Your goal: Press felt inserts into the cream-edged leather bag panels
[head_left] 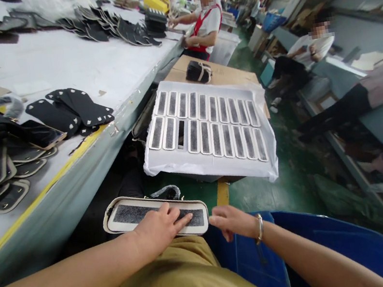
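Rests the left hand (161, 224) on the dark strip (126, 214) along one face of a long pale bag (150, 203), grip spread, with fingertips against the strip. Holds the right hand (231, 220) at the bag's right end, grip curled inward; cannot tell whether pinching the edge or only touching. Wears a bracelet (260, 228) on that side. Has the bag lying across the lap (184, 277), strip side up, with a strap (167, 187) looped at the far side. Faces two rows of pale-rimmed dark panels (216, 140) on a white cloth (184, 165), with one gap in the nearer row. Has, beyond the cloth, a small dark bundle (197, 71) on cardboard (231, 72). To the left, has a white counter (49, 64) bearing fanned-out black pieces (84, 105) and, nearer, a heap of pale-edged dark pieces (7, 195). Has a blue bin (324, 234) beside the right forearm. Shares the room with a co-worker (208, 25) in a red apron beside the counter, and another person (315, 49) seated at right.
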`<move>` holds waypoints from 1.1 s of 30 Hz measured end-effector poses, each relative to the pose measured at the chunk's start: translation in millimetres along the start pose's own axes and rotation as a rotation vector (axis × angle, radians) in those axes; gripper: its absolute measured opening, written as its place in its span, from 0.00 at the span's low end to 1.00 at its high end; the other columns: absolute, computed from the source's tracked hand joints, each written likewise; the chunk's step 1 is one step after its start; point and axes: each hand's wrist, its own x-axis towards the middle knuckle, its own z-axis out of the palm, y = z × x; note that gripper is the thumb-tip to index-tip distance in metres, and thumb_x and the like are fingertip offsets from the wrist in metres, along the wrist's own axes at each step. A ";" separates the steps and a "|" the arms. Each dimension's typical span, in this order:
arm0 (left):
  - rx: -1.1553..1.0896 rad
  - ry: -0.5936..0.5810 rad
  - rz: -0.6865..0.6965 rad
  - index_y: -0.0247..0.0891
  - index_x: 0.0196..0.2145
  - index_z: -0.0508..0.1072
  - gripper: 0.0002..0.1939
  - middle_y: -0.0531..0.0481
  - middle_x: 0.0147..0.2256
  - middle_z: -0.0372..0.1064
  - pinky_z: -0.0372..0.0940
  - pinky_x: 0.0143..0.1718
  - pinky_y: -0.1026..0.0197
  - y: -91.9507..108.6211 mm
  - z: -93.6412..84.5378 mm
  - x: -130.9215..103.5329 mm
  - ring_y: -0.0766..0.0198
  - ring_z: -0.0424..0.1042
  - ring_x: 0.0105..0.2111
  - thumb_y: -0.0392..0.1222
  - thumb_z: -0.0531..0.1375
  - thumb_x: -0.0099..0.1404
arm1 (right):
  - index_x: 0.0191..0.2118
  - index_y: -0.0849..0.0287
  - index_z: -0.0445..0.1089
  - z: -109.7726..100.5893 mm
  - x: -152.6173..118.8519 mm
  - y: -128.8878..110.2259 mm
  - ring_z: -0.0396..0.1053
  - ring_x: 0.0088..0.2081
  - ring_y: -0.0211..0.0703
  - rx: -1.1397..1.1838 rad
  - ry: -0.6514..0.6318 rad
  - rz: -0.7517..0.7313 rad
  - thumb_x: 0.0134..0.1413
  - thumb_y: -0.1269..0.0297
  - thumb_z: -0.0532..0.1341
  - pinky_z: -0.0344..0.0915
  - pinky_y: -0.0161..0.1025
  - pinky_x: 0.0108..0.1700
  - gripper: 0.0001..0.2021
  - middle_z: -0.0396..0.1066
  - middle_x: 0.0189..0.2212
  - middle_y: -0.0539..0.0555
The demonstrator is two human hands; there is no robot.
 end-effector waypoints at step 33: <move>0.042 0.056 0.058 0.46 0.64 0.51 0.44 0.37 0.51 0.62 0.65 0.39 0.51 -7.3 2.0 2.9 0.45 0.65 0.46 0.40 0.66 0.54 | 0.33 0.61 0.64 103.6 17.9 -17.3 0.59 0.14 0.29 0.994 0.097 0.441 0.51 0.67 0.57 0.58 0.29 0.16 0.04 0.65 0.20 0.46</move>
